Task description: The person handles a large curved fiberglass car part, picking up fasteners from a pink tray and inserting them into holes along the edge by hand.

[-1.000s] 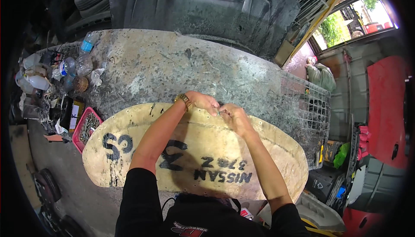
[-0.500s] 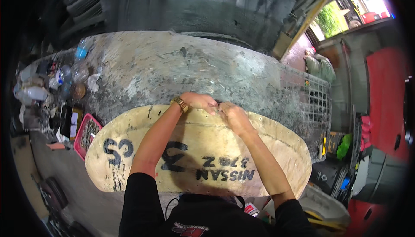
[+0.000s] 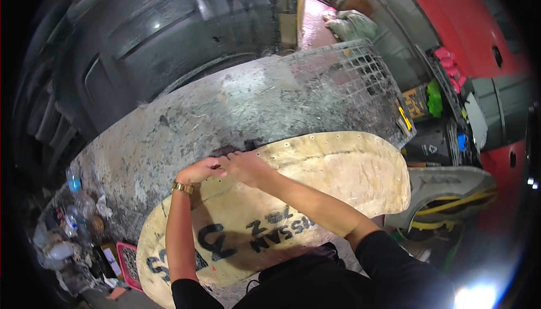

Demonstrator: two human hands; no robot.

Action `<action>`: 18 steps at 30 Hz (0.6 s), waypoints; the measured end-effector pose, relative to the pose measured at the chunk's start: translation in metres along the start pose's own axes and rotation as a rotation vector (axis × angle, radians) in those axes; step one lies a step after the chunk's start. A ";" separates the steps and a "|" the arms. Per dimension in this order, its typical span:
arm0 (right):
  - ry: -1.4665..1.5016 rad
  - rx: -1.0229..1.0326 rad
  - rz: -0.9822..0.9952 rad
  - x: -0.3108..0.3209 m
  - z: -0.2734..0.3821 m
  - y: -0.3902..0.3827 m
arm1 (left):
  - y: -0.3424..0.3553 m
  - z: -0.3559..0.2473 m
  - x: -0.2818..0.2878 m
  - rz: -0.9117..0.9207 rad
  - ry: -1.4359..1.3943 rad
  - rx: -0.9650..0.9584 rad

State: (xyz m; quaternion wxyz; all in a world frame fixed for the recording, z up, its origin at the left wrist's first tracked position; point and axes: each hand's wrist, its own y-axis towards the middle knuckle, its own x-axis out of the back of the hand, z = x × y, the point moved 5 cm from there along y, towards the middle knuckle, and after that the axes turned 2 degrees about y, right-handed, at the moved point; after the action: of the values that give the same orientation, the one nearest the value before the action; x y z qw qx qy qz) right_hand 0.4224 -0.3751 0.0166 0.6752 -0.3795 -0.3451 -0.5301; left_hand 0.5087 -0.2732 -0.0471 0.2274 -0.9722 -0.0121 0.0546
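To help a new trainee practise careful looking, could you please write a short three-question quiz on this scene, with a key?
1. Multiple choice: on which side does the person wear the gold-coloured watch? A) right; B) left; C) both.
2. True or false: the left hand and right hand are close together at the far edge of the wooden board.
3. Fill in the blank: the small basket by the left end of the wooden board is ____ in colour.

Key: 1. B; 2. true; 3. pink.
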 end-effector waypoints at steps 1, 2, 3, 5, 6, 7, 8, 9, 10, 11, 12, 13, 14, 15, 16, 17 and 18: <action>-0.005 -0.033 -0.019 0.002 0.001 -0.002 | 0.001 0.004 -0.001 0.033 0.018 -0.007; 0.066 -0.020 -0.045 0.005 0.004 -0.004 | 0.000 0.010 0.001 -0.013 -0.009 0.006; 0.129 0.007 -0.077 0.008 0.009 -0.002 | -0.004 0.014 0.007 -0.071 -0.033 0.011; 0.049 0.037 -0.166 0.000 0.005 -0.001 | -0.005 0.019 0.010 -0.055 -0.040 0.029; -0.011 0.107 -0.231 -0.002 0.005 -0.002 | -0.004 0.017 0.009 -0.024 -0.022 0.017; -0.020 0.083 -0.247 0.001 0.004 -0.004 | -0.005 0.018 0.010 -0.036 -0.033 0.080; -0.007 0.063 -0.266 0.004 0.003 -0.006 | -0.006 0.019 0.010 -0.048 -0.044 0.142; 0.011 0.053 -0.287 0.007 0.005 -0.007 | -0.008 0.018 0.008 -0.033 -0.026 0.141; 0.000 0.027 -0.300 0.006 0.003 -0.010 | -0.003 0.016 0.007 -0.056 -0.016 0.116; 0.047 0.009 -0.265 0.003 0.002 -0.012 | 0.001 0.016 0.006 -0.080 -0.008 0.090; 0.091 0.000 -0.230 0.001 0.002 -0.011 | -0.002 0.022 0.009 -0.079 -0.005 0.092; 0.076 -0.028 -0.238 -0.002 -0.003 -0.012 | 0.003 0.016 0.002 -0.050 0.002 0.078; 0.095 0.020 -0.223 -0.006 -0.005 -0.013 | 0.005 0.011 -0.004 -0.045 -0.054 0.085; 0.122 0.085 -0.212 -0.005 -0.003 -0.012 | 0.001 0.009 -0.005 -0.057 -0.107 0.101; 0.113 0.079 -0.216 -0.002 -0.008 -0.014 | 0.002 0.015 -0.002 -0.056 -0.123 0.102; 0.120 0.127 -0.234 0.002 -0.010 -0.015 | 0.008 0.015 -0.001 -0.054 -0.122 0.091; 0.144 0.184 -0.253 0.004 -0.005 -0.013 | 0.003 0.018 0.001 -0.043 -0.133 0.108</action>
State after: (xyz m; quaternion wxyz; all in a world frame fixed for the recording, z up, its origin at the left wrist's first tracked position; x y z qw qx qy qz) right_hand 0.4105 -0.3831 0.0192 0.6579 -0.2309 -0.3878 -0.6029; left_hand 0.5080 -0.2682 -0.0647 0.2791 -0.9523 -0.0451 0.1145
